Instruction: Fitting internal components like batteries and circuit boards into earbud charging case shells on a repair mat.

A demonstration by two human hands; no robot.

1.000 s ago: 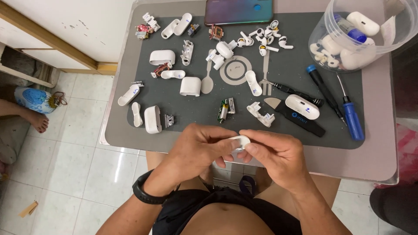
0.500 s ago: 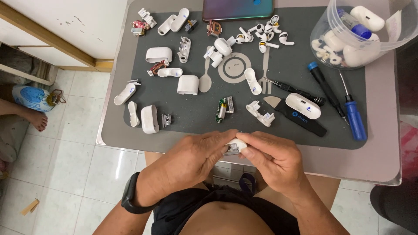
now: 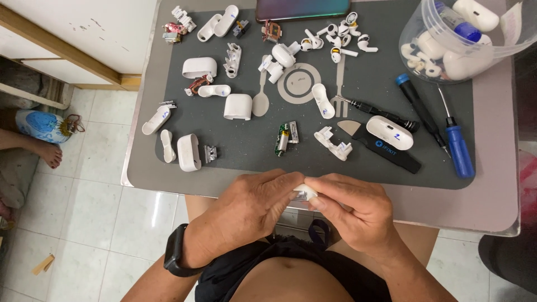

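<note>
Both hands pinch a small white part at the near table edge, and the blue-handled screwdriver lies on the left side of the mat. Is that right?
Not quite. The head view shows the left hand and right hand pinching the small white part, but the blue-handled screwdriver lies on the right side of the mat.

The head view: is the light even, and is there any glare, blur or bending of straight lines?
Head view: the light is soft and even, with only faint shadows under the parts on the grey mat; the clear plastic tub shows some glare; the left hand and right hand look sharp around the small white part; the table edge slants slightly, as with a wide lens.
</note>
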